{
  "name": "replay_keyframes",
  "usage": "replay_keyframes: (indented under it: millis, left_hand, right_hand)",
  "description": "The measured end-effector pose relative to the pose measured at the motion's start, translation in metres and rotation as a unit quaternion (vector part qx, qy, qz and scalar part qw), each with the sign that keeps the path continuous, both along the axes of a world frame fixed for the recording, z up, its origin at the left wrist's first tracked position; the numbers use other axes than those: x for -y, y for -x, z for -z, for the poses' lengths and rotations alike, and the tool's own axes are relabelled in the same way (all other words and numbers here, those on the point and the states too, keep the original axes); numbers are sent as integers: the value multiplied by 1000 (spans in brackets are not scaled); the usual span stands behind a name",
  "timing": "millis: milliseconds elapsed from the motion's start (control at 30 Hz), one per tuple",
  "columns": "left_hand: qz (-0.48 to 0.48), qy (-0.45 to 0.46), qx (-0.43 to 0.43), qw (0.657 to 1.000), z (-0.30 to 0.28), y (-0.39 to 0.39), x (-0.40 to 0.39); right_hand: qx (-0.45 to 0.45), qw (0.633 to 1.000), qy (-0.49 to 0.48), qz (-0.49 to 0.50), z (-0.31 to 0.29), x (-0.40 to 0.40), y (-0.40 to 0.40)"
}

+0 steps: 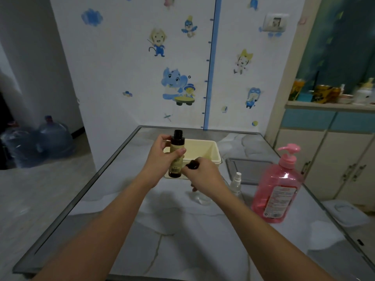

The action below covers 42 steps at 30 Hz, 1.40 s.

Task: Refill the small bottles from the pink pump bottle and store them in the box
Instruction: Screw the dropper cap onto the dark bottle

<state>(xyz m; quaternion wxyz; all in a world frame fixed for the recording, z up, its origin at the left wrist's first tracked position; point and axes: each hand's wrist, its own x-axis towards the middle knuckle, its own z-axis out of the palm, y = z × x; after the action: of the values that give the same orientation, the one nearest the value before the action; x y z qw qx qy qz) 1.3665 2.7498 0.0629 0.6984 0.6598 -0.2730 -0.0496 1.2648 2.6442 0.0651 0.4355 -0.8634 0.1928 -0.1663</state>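
My left hand (162, 157) grips a small dark brown bottle (177, 142) with a pale label, upright and uncapped, above the near edge of the cream box (205, 151). My right hand (203, 175) pinches a small dark cap (192, 164) just right of the bottle's base. Under my right wrist stands a clear small bottle (199, 197), partly hidden. A white spray bottle (236, 182) stands beside it. The pink pump bottle (278, 189) stands at the right of the table.
A grey lid or tray (249, 169) lies behind the spray bottle, right of the box. The marble-patterned table (162, 230) meets the wall at the back. Water jugs (52, 136) stand on the floor at left, cabinets (334, 159) at right.
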Motion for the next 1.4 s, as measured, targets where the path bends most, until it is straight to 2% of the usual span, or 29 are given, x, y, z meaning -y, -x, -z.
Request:
replay_keyframes:
  millis: [67, 133, 367, 600, 767, 1100, 1400]
  left_hand:
    - [-4, 0, 8, 1000, 1, 2, -1]
    - [-6, -1, 13, 1000, 2, 3, -2]
    - [-8, -9, 6, 1000, 2, 7, -4]
    - [-6, -10, -19, 1000, 22, 10, -7]
    - [-3, -21, -33, 999, 27, 19, -4]
    - [5, -14, -35, 999, 23, 25, 1]
    - [11, -6, -21, 1000, 16, 29, 4]
  right_hand:
    - [42, 996, -71, -16, -6, 4, 2]
    - [75, 994, -74, -19, -9, 10, 0]
    - [127, 990, 55, 7, -29, 23, -5]
    - [267, 954, 131, 25, -85, 26, -2]
    - [323, 930, 169, 37, -114, 23, -5]
    - [309, 938, 160, 10, -107, 20, -9]
    - [201, 970, 110, -80, -62, 17, -18]
